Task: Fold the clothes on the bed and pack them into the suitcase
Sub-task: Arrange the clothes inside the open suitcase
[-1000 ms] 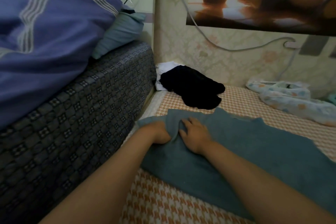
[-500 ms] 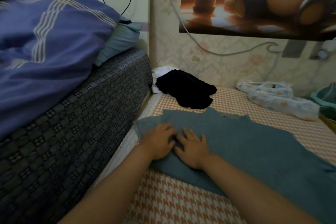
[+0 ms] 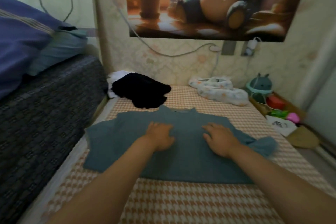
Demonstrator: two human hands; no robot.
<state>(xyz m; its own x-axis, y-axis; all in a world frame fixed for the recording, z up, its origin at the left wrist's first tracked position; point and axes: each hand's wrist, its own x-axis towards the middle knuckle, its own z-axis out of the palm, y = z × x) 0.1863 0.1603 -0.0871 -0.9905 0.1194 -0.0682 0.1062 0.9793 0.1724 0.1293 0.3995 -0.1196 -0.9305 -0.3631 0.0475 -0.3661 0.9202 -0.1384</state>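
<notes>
1. Two bare forearms reach up from the lower edge of the frame over the bed (image 3: 181,203), whose sheet is orange-and-white houndstooth.
2. The left grip (image 3: 160,137) and the right grip (image 3: 221,138) lie palm-down on the blue-grey shirt (image 3: 183,163), apart from each other. Their fingers are loosely spread, and neither has any cloth gathered in it.
3. The shirt lies flat on the sheet at mid-frame, collar towards the wall, with one sleeve spread out to the left. The sleeve at the right is bunched and blurred.
4. Just beside the collar, a black garment (image 3: 143,91) lies crumpled over something white (image 3: 116,77), most of it hidden.
5. A white printed bundle (image 3: 220,90) lies against the wall, right of centre.
6. At the right edge, a brown ledge or box (image 3: 258,104), I cannot tell which, holds red, green and pink things too blurred to name. A teal toy (image 3: 260,85) sits at its far end.
</notes>
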